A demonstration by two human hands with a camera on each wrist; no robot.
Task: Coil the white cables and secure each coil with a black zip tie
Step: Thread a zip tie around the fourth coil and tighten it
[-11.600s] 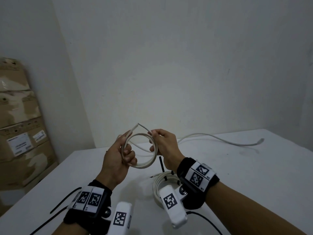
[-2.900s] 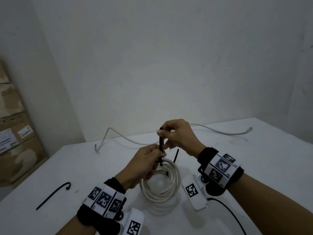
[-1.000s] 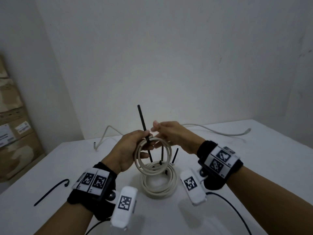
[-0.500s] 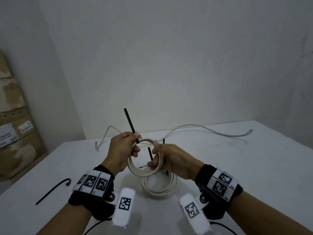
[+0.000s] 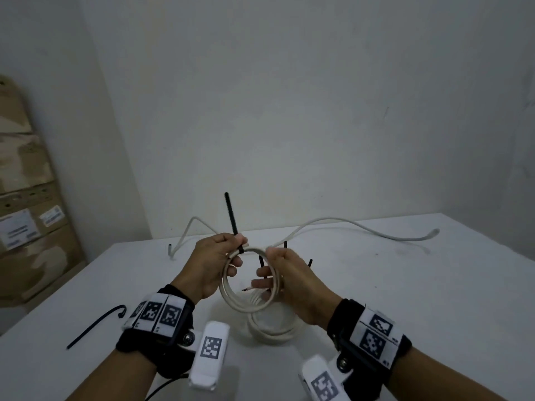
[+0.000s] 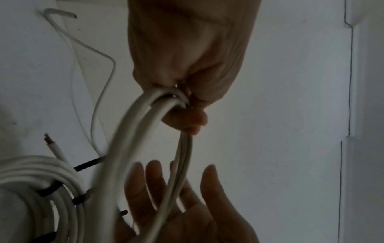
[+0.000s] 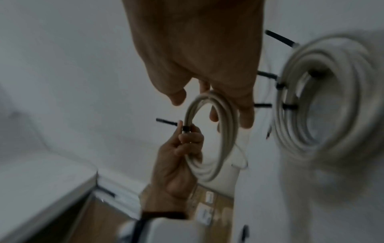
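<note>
White cable coil: light, springy, held above the table's middle. Left hand clenched at the zip tie; right hand curled round the opposite side. Best gripped at the tie.

Dim, flat, greyish light throughout — soft shadows on the worktop; both wrist views are murky and motion-blurred, with wide-angle bending at edges.

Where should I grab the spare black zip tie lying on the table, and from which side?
Pinch the spare black zip tie at the middle of its straight stretch, coming down from above. It lies flat on the white table, left of the left hand, so only its top is free. The hooked end is probably fiddlier.
</note>
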